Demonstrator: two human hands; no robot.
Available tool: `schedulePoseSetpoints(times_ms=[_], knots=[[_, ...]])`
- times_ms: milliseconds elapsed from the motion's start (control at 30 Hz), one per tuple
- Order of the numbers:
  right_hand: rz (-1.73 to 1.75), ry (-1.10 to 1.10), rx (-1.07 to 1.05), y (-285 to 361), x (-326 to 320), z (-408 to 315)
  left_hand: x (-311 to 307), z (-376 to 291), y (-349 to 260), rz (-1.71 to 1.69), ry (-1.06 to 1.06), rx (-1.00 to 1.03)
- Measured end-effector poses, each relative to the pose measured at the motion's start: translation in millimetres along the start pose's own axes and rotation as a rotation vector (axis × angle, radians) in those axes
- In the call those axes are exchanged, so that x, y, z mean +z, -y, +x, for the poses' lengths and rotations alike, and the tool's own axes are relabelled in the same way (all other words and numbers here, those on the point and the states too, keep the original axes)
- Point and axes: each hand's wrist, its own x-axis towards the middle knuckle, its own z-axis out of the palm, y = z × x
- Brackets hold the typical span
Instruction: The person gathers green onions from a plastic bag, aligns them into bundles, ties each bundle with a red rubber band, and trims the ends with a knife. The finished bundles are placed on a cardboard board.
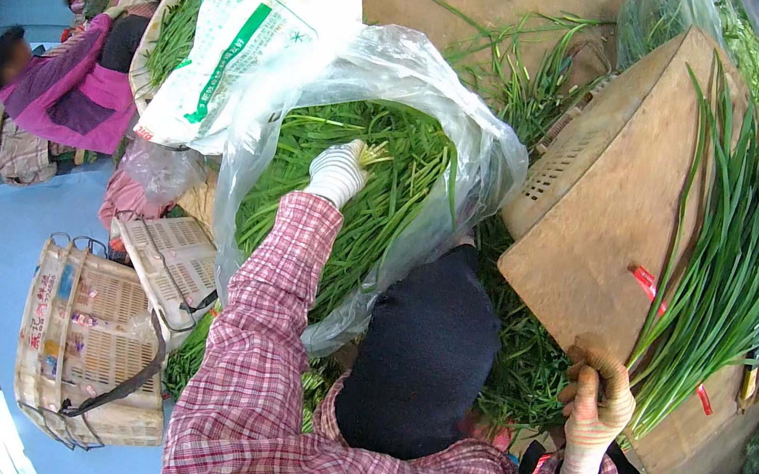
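Note:
My left hand, in a white striped knit glove, is closed on the pale stem ends of a bunch of green leafy stalks, inside a large clear plastic bag filled with more of the same greens. My right hand, in a stained glove, is beside the near edge of a wooden board, its fingers curled; whether it holds anything is unclear. Right of it, a loose pile of long green stalks lies on the board, with red tape strips near it.
A white printed sack covers part of a container of greens at upper left. Plastic crates stand at lower left. A perforated crate supports the board. Loose stalks lie beyond the bag. Another person bends at far left.

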Motion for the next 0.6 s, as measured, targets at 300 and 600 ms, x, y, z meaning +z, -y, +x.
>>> schedulePoseSetpoints(times_ms=[300, 600], knots=[[-0.029, -0.008, -0.022, -5, -1, -1, 45, -7, 45, -0.466, -0.103, 0.19], [-0.012, -0.002, -0.011, -6, -3, -3, 22, -15, 27, -0.274, 0.012, 0.125]])
